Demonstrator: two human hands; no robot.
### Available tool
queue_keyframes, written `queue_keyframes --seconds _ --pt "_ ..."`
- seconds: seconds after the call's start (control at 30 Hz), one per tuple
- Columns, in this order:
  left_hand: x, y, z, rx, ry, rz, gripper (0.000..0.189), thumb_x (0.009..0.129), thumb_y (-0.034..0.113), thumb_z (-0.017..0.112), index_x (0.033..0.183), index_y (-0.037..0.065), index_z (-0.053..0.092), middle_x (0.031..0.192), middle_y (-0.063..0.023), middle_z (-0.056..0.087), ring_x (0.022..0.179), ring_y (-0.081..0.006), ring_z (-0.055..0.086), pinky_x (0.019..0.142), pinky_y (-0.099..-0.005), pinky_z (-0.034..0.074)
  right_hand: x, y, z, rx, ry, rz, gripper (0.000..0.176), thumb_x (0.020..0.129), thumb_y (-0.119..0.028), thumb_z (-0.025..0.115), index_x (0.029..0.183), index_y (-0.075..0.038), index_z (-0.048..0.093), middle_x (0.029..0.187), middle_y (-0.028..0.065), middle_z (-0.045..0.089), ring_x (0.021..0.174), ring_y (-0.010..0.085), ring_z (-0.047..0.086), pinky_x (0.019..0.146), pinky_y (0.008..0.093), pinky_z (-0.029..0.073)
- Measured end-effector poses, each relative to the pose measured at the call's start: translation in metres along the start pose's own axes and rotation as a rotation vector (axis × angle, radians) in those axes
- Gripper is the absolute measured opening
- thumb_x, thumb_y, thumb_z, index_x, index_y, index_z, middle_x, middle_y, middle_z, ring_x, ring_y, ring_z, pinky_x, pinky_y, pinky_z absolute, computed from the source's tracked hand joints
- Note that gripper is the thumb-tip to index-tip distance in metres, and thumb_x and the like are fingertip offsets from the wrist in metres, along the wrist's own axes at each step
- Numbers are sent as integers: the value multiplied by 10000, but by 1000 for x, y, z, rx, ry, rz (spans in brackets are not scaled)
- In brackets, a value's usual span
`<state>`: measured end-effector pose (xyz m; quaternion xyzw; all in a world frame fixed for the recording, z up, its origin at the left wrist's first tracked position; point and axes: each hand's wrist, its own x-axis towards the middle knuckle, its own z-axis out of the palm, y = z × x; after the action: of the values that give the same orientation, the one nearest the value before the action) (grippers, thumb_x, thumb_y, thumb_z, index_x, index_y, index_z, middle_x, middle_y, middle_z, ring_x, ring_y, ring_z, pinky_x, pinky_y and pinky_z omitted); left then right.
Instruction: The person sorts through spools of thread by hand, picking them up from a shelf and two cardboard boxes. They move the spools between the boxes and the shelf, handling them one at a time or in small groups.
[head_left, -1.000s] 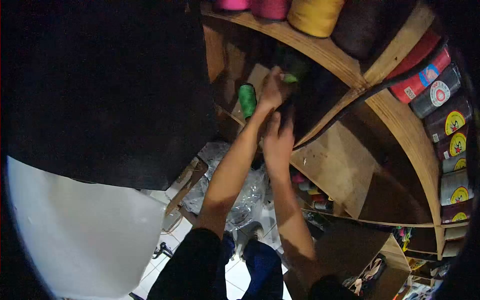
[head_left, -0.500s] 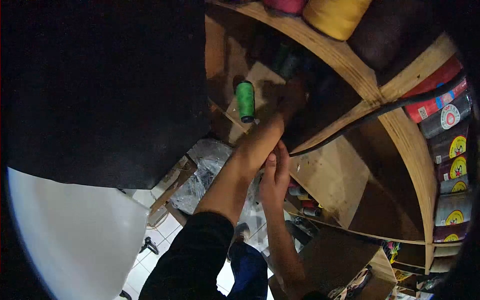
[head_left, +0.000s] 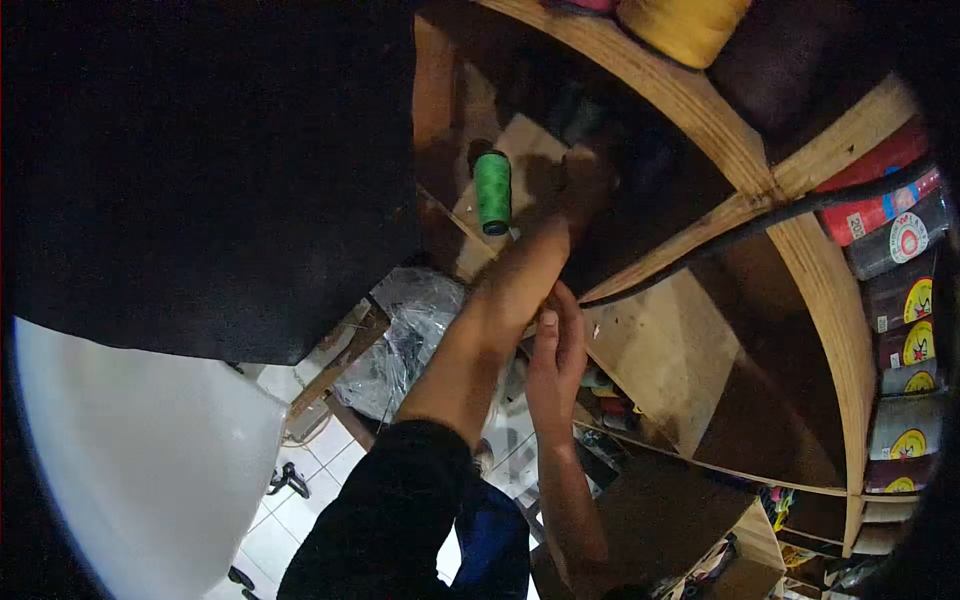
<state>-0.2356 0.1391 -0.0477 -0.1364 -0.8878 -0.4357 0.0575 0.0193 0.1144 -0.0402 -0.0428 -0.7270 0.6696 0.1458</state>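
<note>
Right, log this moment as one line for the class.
left hand: inside shadowed shelf compartment, hold unclear | right hand: beside left forearm | green thread spool: unheld

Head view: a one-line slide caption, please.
Left hand in a shadowed wooden shelf near a green spool, right hand by left forearm.

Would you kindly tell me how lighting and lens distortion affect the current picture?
In the head view, the left hand is in deep shadow, its grip unreadable; the green spool shows clearly; the wooden shelf edge looks bowed, probably by the lens.

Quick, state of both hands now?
Left hand: deep in shadow; grip cannot be told.
Right hand: fingers mostly extended, nothing visibly held; fingertips partly hidden, grip uncertain.
</note>
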Motion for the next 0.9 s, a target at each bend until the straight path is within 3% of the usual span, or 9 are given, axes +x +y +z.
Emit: queue_keyframes --seconds 0.17,0.23,0.33,0.43,0.47,0.57,0.7,0.83,0.9 --pt "-62 25 -93 -9 218 -182 388 796 287 585 1055 -1 561 1085 -206 558 1041 -377 534 821 -469 455 -5 8 -2 -15 -38 97 373 956 -286 424 1181 -1 506 1085 163 594 1029 201 554 901 330 412" --pt "-96 2 -100 486 550 -123 418 765 323 624 1028 4 564 1070 -210 560 1010 -396 541 812 -462 464 -8 14 -2 -59 -53 75 350 958 -273 422 1153 -3 528 1037 152 617 992 190 572 881 322 425" --pt "-122 -23 -102 406 100 -413 424 732 277 662 1022 -12 552 1070 -229 551 982 -416 548 803 -453 477 -11 4 1 17 -95 83 329 960 -258 419 1143 -8 531 1000 142 631 961 183 586 845 313 445" --pt "-120 -52 -90 402 6 -356 413 697 220 694 993 -34 559 1012 -253 567 983 -409 556 802 -444 488 -10 15 3 43 -116 -10 329 965 -235 426 1156 20 507 1017 98 596 948 156 553 828 283 431" --pt "-128 -16 -106 289 233 -371 396 674 167 703 970 -61 570 950 -266 585 988 -390 562 799 -442 493 -11 15 4 31 -115 2 332 963 -238 428 1160 18 505 1015 102 600 949 160 556 828 287 433" --pt "-107 -10 -118 372 121 -278 355 696 179 692 926 -66 579 874 -264 602 927 -386 586 803 -437 492 -10 12 5 -36 -126 56 338 960 -245 434 1168 12 498 1004 116 611 949 172 568 824 297 439" --pt "-80 -1 -113 305 444 46 340 726 234 681 921 -31 595 858 -245 624 857 -393 607 798 -460 469 0 9 7 -144 -117 10 266 915 -167 499 1129 -10 519 926 156 628 873 207 612 757 319 472" --pt "-37 19 -123 263 95 362 417 765 267 640 1081 6 565 959 -216 622 888 -389 597 790 -451 471 23 34 20 -436 -97 -373 325 880 -178 554 1140 9 506 952 137 639 909 184 594 781 324 464" --pt "-11 18 -112 219 -96 552 445 814 275 578 1171 15 519 1046 -211 594 941 -375 582 812 -433 468 40 35 26 -553 -155 -394 328 842 -151 586 1123 0 511 965 143 638 902 193 595 770 338 468"
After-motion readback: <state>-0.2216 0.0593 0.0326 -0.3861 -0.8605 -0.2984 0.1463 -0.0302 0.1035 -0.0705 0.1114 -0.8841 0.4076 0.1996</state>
